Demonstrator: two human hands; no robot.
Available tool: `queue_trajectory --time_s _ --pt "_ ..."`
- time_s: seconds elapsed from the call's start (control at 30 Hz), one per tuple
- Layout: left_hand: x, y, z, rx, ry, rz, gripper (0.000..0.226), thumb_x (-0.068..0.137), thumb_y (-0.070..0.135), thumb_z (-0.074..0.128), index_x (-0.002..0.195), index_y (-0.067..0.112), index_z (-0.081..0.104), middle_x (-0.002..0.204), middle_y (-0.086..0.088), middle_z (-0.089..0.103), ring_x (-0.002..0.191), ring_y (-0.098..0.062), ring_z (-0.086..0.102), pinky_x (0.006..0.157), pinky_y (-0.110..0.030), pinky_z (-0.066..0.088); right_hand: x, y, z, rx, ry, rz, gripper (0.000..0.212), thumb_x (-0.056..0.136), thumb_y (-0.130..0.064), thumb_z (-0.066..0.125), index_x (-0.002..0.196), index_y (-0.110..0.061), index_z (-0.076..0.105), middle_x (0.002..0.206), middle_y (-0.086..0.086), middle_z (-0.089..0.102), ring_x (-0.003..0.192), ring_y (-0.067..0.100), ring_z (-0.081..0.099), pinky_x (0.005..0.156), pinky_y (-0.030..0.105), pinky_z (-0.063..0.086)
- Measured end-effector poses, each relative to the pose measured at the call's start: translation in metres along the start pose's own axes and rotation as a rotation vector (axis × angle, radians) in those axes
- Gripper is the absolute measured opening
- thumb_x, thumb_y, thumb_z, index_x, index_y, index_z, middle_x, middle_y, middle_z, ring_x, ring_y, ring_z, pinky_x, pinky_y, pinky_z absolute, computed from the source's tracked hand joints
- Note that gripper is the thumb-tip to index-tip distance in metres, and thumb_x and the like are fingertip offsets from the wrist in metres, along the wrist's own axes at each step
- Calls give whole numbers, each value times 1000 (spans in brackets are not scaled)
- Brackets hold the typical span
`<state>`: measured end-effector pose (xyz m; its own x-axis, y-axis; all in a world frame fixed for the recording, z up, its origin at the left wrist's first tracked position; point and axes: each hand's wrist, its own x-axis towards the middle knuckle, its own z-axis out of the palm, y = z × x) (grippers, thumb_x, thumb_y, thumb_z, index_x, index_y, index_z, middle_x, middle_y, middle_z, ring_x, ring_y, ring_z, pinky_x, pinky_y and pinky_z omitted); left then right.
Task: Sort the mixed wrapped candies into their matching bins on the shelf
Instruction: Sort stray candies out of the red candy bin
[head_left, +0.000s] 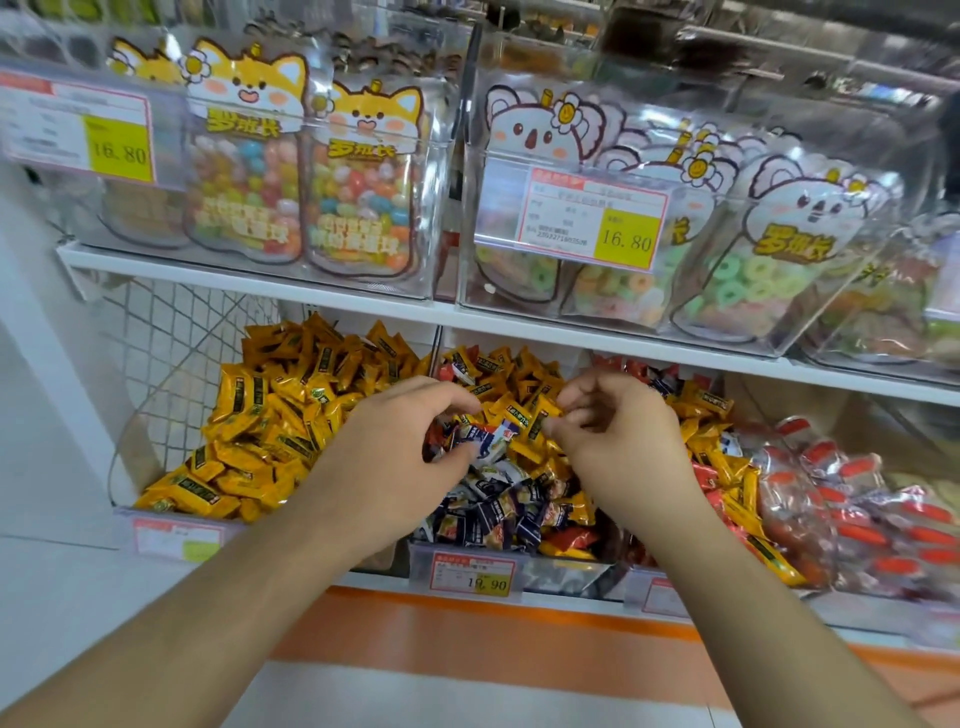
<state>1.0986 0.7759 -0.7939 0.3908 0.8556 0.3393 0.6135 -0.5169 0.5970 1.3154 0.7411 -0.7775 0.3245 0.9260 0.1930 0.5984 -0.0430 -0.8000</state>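
Your left hand (400, 441) pinched a blue-and-white wrapped candy (493, 436) over the middle bin (566, 569). Your right hand (618, 436) pinched a yellow candy (524, 415) just beside it.

"16.80" on upper price tags (626, 240); "19.90" on lower tag (488, 583).

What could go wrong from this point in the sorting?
The left hand holds several dark and white-blue candies loosely, so some may drop back into the mixed middle bin. Yellow candies by the right hand lie tangled with others; a wrong one may be grabbed.
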Motion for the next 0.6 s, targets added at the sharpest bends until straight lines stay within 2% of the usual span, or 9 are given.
queue_trajectory --time_s 0.13,0.2,0.27,0.33,0.4,0.43,0.47,0.53,0.6 --pt "-4 13 0 -89 8 6 54 81 54 80 129 39 59 112 28 61 107 12 55 89 -10 47 -13 -20 1 299 -91 -2 20 84 -6 83 93 -15 67 79 2 72 73 16 70 66 23 58" --pt "-5 17 -3 -78 27 -4 50 81 50 81 125 37 61 108 26 63 104 10 58 87 -14 51 -18 -28 4 377 -171 -16 19 85 -6 82 95 -12 67 80 3 74 76 18 73 71 28 62" --pt "-5 18 -8 -25 64 -18 35 87 38 80 120 37 67 105 25 66 100 8 59 84 -15 51 -18 -29 3 363 -230 -34 17 87 -6 80 97 -14 69 88 3 76 83 19 76 80 33 63" --pt "-4 12 -18 40 120 -70 28 92 31 75 119 36 69 104 24 66 94 6 60 75 -10 46 -12 -22 -2 247 -205 -70 17 91 -4 76 98 -18 71 94 -1 76 88 11 74 85 30 62" --pt "-3 1 -29 126 162 -137 29 93 28 72 122 33 68 108 20 65 86 2 60 71 -8 42 -5 -9 -10 30 -131 -134 22 94 -1 68 101 -22 71 96 -9 74 91 2 69 85 18 58" --pt "-2 -6 -33 173 166 -167 33 93 29 72 126 31 66 115 16 64 91 -1 61 76 -14 48 -2 -3 -14 -96 -113 -164 24 94 -2 67 104 -24 70 98 -13 71 93 -2 66 83 11 53" --pt "-1 -12 -34 205 156 -194 39 93 30 72 131 30 64 126 12 63 103 -8 62 88 -24 52 -1 2 -17 -211 -116 -182 25 95 -5 67 108 -26 70 101 -17 70 95 -4 63 81 6 49" --pt "-2 -16 -34 200 116 -217 45 94 32 70 138 31 59 141 9 57 126 -15 55 106 -33 45 2 12 -19 -408 -168 -195 27 95 -14 69 117 -29 68 113 -18 67 106 1 60 88 10 43" --pt "-3 -13 -28 159 75 -193 44 96 33 68 139 33 58 143 13 55 132 -11 50 108 -27 37 5 19 -15 -568 -225 -221 27 95 -24 71 121 -31 68 120 -13 67 118 13 57 104 29 42"
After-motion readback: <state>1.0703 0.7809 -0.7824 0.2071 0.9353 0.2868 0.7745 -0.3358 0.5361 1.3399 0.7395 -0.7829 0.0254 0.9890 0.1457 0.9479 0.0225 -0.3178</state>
